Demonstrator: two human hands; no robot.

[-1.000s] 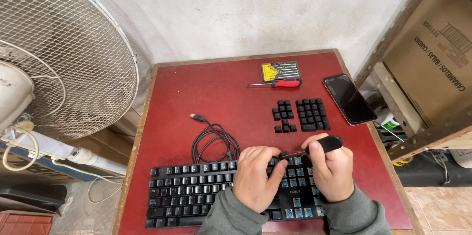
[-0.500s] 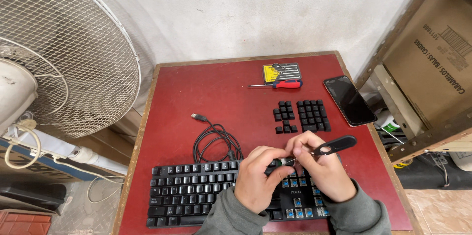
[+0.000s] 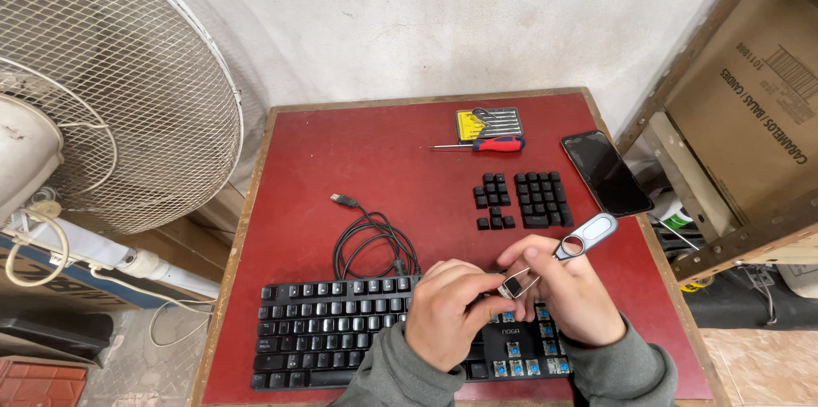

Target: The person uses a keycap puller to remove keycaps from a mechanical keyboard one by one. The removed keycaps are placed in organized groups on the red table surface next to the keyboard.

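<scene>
Keycap, small and black, pinched by left hand from right hand's wire puller

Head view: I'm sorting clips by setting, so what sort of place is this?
Probably a home repair corner or storeroom, not a shop: a small red table against a plain wall, a standing fan beside it, and cardboard boxes on rough shelving.

Looks like a home repair corner/storeroom, not a pro lab. Landmark: small red table w/ worn wood rim against a bare plaster wall. Left of it, big pedestal fan; right of it, cardboard box on rough shelving.
</scene>
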